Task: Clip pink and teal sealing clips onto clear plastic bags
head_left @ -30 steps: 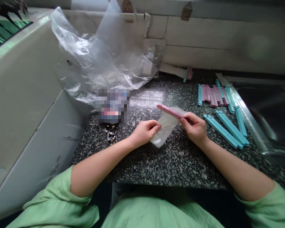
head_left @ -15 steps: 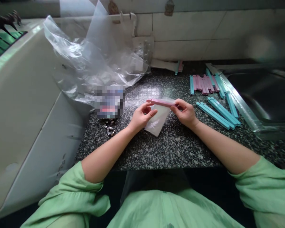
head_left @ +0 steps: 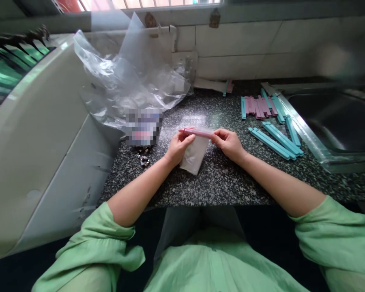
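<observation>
A pink bag clip point(head_left: 197, 132) lies across the top of a small clear plastic bag point(head_left: 194, 156) with pale contents. My left hand point(head_left: 178, 148) is closed on the clip's left end, thumb in front and fingers behind. At the opposite end, my right hand point(head_left: 228, 142) pinches the clip between thumb and forefinger. Below the clip the bag hangs tilted over the speckled counter point(head_left: 228, 182); whether its lower edge touches the stone I cannot tell. A thin strip of the bag shows above the clip.
Several turquoise clips point(head_left: 269, 144) and a pile of pink clips point(head_left: 258, 107) lie at the right, beside a metal sink point(head_left: 337, 121). Large clear plastic sheeting point(head_left: 134, 81) stands back left, behind a blurred-out item point(head_left: 143, 127) and a beaded chain point(head_left: 144, 158). A white appliance point(head_left: 48, 134) borders the left.
Both hands, with the clip and bag, have shifted slightly left. My right hand's fingers have closed in nearer the clip's end. The view has tilted up, showing a window.
</observation>
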Demonstrator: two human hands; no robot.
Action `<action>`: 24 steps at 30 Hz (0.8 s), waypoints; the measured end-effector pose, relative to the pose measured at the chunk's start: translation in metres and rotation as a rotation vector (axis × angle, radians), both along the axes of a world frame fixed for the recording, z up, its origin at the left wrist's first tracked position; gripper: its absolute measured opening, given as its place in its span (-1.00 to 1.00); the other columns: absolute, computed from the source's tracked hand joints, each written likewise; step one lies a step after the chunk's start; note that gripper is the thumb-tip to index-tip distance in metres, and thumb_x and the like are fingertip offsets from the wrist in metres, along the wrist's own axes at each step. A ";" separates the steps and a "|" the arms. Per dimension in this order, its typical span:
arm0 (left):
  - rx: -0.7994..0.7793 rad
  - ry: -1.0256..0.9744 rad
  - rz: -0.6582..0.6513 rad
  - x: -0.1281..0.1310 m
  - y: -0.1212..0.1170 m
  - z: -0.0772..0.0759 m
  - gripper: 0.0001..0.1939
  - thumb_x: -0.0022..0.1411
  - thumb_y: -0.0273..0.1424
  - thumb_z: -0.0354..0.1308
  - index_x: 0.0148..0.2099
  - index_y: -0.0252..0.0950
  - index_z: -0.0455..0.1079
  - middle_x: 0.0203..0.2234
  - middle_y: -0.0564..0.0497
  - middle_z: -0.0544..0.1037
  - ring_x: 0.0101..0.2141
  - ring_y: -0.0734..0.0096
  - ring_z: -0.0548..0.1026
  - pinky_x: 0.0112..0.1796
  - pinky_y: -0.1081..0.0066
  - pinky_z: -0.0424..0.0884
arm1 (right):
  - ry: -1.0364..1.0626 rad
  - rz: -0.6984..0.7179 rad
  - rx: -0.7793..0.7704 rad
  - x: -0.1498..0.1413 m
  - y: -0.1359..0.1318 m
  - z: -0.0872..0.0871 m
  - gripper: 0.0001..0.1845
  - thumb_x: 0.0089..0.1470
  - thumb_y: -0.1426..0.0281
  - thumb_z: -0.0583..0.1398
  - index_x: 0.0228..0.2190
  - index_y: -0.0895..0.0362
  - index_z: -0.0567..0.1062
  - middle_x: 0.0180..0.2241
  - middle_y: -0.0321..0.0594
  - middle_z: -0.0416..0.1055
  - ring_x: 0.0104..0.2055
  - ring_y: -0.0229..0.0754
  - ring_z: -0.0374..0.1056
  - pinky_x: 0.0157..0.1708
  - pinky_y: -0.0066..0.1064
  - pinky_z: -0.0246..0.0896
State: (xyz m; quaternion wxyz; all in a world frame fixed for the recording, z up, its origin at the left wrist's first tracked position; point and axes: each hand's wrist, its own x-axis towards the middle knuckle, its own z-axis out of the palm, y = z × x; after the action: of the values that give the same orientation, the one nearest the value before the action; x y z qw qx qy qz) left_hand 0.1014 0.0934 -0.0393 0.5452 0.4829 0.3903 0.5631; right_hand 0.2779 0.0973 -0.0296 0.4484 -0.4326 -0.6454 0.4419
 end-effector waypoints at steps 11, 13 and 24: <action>0.066 -0.164 0.128 0.007 -0.003 0.001 -0.67 -0.16 -0.18 0.32 -0.39 -0.30 0.40 -0.43 0.09 0.49 -0.29 0.48 0.44 -0.18 0.45 0.32 | -0.069 0.194 -0.187 -0.010 -0.012 -0.002 -0.70 -0.18 0.21 0.25 -0.65 0.19 0.38 -0.65 -0.34 0.31 -0.61 -0.37 0.17 -0.57 -0.47 0.10; 0.015 -0.220 0.138 0.007 -0.001 0.000 -0.66 -0.18 -0.19 0.33 -0.39 -0.30 0.41 -0.48 0.09 0.51 -0.32 0.47 0.46 -0.20 0.45 0.34 | -0.132 0.186 -0.129 -0.011 -0.014 -0.004 -0.72 -0.14 0.25 0.22 -0.67 0.18 0.35 -0.68 -0.36 0.26 -0.62 -0.37 0.14 -0.58 -0.47 0.08; -0.161 -0.225 0.075 0.004 0.014 -0.004 -0.62 -0.27 -0.17 0.36 -0.42 -0.32 0.43 -0.59 0.09 0.53 -0.49 0.44 0.49 -0.37 0.45 0.40 | -0.575 -0.218 0.566 0.003 0.016 -0.014 -0.77 0.02 0.35 0.14 -0.24 0.16 0.41 -0.39 -0.21 0.44 -0.47 -0.25 0.29 -0.39 -0.41 0.18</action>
State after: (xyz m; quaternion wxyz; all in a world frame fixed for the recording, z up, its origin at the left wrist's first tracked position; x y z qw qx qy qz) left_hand 0.1059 0.1077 -0.0433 0.6011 0.3564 0.3887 0.6005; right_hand 0.2810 0.1136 -0.0440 0.3954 -0.4638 -0.7906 0.0582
